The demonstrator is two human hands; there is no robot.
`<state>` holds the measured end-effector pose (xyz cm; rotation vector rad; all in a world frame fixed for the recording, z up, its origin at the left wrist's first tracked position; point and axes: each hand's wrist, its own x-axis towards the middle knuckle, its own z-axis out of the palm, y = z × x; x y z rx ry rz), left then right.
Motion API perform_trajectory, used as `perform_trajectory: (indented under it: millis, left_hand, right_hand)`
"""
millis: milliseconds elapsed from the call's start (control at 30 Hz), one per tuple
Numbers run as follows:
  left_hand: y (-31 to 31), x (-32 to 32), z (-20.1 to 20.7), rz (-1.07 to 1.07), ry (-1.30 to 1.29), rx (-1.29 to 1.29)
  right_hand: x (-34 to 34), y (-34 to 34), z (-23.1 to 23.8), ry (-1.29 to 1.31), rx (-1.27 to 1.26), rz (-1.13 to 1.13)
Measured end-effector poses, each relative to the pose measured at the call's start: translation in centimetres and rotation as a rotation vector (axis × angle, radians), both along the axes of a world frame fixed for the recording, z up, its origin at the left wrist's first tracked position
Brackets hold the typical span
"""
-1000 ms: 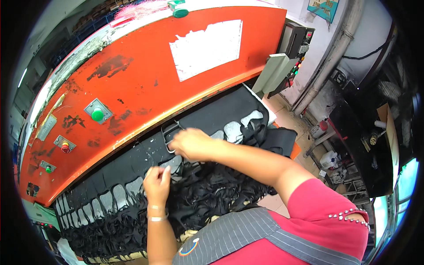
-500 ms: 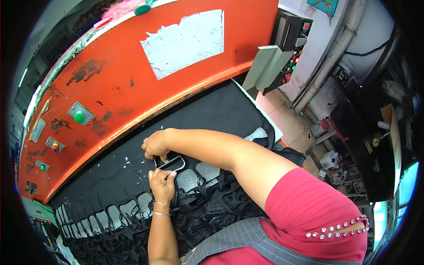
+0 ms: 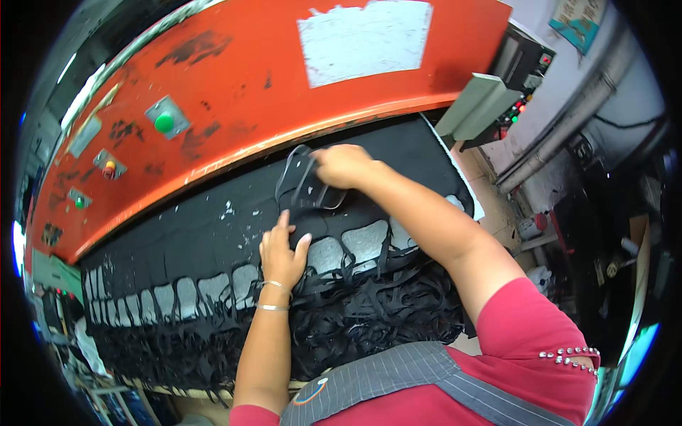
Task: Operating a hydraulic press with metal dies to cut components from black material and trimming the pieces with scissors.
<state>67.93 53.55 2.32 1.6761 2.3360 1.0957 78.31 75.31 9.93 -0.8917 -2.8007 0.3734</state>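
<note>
My right hand [image 3: 342,167] is closed on the right side of a metal cutting die [image 3: 307,175], a thin curved frame with an open middle. The die looks tilted and a little blurred above a black sheet [image 3: 398,153], and I cannot tell whether its lower edge touches. Just nearer to me, my left hand [image 3: 281,257] rests on the sheet with nothing in it, index finger stretched toward the die and thumb apart. A row of cut-out openings [image 3: 366,241] showing a grey surface runs along the sheet's near part.
Tangled black offcut strips [image 3: 369,312] hang along the near edge. Behind the sheet rises an orange machine beam [image 3: 241,92] with a green button [image 3: 164,123] and a red button [image 3: 109,170]. A control box [image 3: 522,60] and a pipe [image 3: 568,128] stand at the right.
My right hand has lifted and shifted the die away from my left hand, which let go of it and now lies with fingers apart on the sheet. The view has shifted too.
</note>
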Motion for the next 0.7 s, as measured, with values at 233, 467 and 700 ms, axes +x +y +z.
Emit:
perform_trajectory:
  millis: [233, 467, 700]
  left_hand:
    - [-1.5, 0.4, -0.4, 0.053, 0.199, -0.031]
    - [-1.7, 0.2, -0.1, 0.015, 0.148, -0.017]
    - [-2.3, -1.0, 0.0, -0.014, 0.124, -0.008]
  right_hand:
    - [5.2, -4.3, -3.5, 0.037, -0.267, -0.195]
    - [8.7, -5.6, -8.1, 0.193, -0.083, 0.017]
    - [7.5, -7.4, -8.7, 0.309, 0.054, -0.032]
